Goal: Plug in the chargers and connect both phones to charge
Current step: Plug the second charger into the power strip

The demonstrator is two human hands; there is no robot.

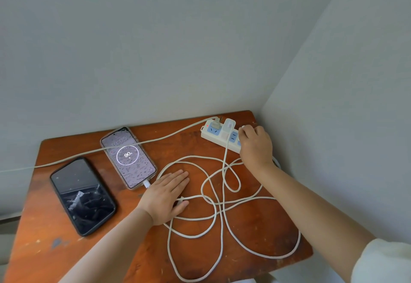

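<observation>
Left hand (165,197) flat on the wooden table (55,256), fingers straight, pressing down a loop of tangled white cable (219,222); right hand (255,143) curled over the near end of the power strip (219,137), can't tell what's under those fingers. White charger (228,128) plugged into the strip; lit phone (128,157) showing 90 with a white connector (146,183) in its bottom; dark phone (82,196) lying just beside it, no cable seen in it.

A plain room corner at home: worn wooden table (244,249) against bare grey walls (155,49).
</observation>
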